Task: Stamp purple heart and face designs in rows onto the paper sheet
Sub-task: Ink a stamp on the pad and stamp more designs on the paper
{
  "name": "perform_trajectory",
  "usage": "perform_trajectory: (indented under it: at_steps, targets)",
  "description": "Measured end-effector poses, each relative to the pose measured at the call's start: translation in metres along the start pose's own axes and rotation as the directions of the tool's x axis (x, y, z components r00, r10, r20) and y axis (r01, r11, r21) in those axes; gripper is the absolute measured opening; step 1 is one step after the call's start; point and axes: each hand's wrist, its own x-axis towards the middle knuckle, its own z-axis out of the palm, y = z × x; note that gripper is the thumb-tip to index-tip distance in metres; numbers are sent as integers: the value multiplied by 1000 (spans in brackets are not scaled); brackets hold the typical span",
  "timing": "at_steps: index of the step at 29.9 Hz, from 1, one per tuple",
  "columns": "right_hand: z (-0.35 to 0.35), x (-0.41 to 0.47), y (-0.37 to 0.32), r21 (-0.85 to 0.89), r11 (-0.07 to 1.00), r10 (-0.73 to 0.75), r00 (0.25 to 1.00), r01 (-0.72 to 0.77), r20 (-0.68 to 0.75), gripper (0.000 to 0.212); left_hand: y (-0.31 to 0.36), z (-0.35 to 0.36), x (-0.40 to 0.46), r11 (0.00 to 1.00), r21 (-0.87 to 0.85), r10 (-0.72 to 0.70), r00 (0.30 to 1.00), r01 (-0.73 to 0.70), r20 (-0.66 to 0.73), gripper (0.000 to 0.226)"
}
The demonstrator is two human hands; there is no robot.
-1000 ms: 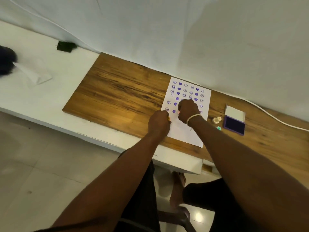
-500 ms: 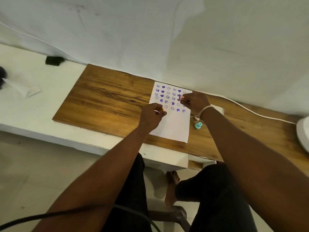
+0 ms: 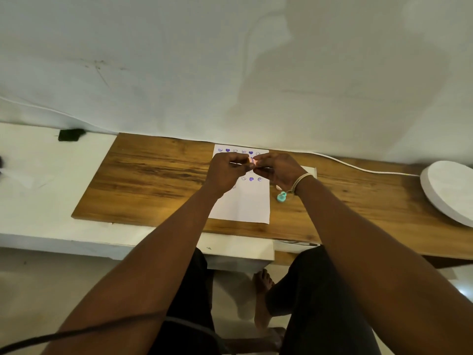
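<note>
The white paper sheet (image 3: 243,206) lies on the wooden board (image 3: 153,180), with rows of purple hearts and faces (image 3: 251,179) across its upper half. Both hands are raised over those rows and hide most of them. My left hand (image 3: 226,172) and my right hand (image 3: 279,170) meet fingertip to fingertip, pinching a small pinkish stamp (image 3: 252,160) between them. A pale sliver also shows inside my left hand's curled fingers. A teal stamp (image 3: 281,196) lies on the board just right of the paper, below my right wrist.
A white corner of the ink pad's lid (image 3: 311,170) peeks out behind my right wrist. A white cable (image 3: 358,168) runs along the wall to a round white object (image 3: 450,193) at the right. A black item (image 3: 70,134) sits far left on the white bench.
Both hands have lifted off the paper and come together over the upper rows. The view has swung right, so the round white object now shows and the ink pad is hidden.
</note>
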Motion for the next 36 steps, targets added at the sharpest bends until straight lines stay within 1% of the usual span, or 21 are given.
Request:
perform_trajectory:
  at_steps: [4,7,10,12,14,15,17,19,20,22,24,25,26,27,28,29,31,33,36]
  targets:
    - [-11,-4,-3,-36,999,-9,1000,9,-9,15,12,7,2,998,59,24,999,-27,39,36]
    - [-21,-7,-3,-26,999,-46,999,47,28,14,14,14,5,996,86,6,996,-13,85,34]
    - [-29,-7,-3,-58,995,-77,996,79,41,14,17,19,8,999,17,-49,994,48,101,32]
    - [-33,-7,-5,-105,991,-83,995,88,51,18,18,21,10,998,-22,-54,992,57,115,30]
    - [-39,-9,-8,-94,993,-59,996,65,67,22,18,24,13,999,-29,-39,990,43,133,28]
    - [-41,-10,-10,-68,997,-39,996,44,75,21,18,25,14,1000,-11,-22,989,24,143,28]
    - [-45,-10,-12,-54,999,6,997,-2,78,15,19,30,14,996,78,16,986,-30,165,30]
    - [-50,-8,-10,-85,996,43,998,-38,56,15,18,37,16,982,169,48,983,-78,176,32]
    - [-53,-5,-9,-104,993,52,998,-48,40,17,18,40,16,978,187,63,983,-96,173,32]
    - [-55,-1,-9,-128,991,42,999,-40,12,19,16,45,17,977,179,87,983,-116,162,34]
    - [-57,6,-12,-188,982,-13,999,4,-43,21,10,48,19,990,122,49,984,-70,171,48]
    - [-59,13,-14,-278,960,-68,993,38,-99,22,4,49,20,994,106,3,984,-22,178,59]
    - [-64,21,-16,-407,911,-140,976,62,-166,24,-4,49,21,993,111,-51,983,31,174,69]
    - [-69,30,-17,-546,836,-214,950,58,-226,27,-11,48,20,989,125,-94,982,74,162,76]
    - [-74,39,-16,-670,742,-271,924,22,-269,30,-22,46,20,985,135,-131,981,111,145,79]
    - [-78,47,-15,-764,645,-307,909,-19,-282,31,-32,43,20,980,146,-158,979,138,132,79]
    - [-80,61,-8,-871,487,-313,918,-65,-243,29,-51,36,17,969,176,-195,974,173,116,75]
    - [-78,73,3,-919,387,-281,941,-68,-188,23,-64,32,15,958,221,-208,972,181,106,68]
    - [-74,86,19,-965,258,-236,965,-48,-111,18,-72,33,18,938,322,-170,981,131,97,57]
